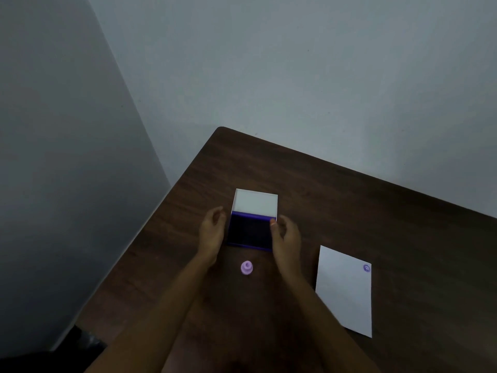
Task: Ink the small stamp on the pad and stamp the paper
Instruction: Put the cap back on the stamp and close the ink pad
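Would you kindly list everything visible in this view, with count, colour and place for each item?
Dark brown wooden table: one, set in the corner of pale grey walls.
Open purple ink pad: one, dark pad, white lid raised behind, table centre.
Small lilac round stamp: one, upright on the table, just nearer than the pad.
White paper sheet: one, right of the pad.
Purple stamp mark: one, paper's far right corner.
Left hand: empty, beside the pad's left edge.
Right hand: fingers at the pad's right edge.

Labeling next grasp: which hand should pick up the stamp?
Probably left. The stamp stands nearer the left hand; the right hand touches the ink pad edge. Both hands are empty.
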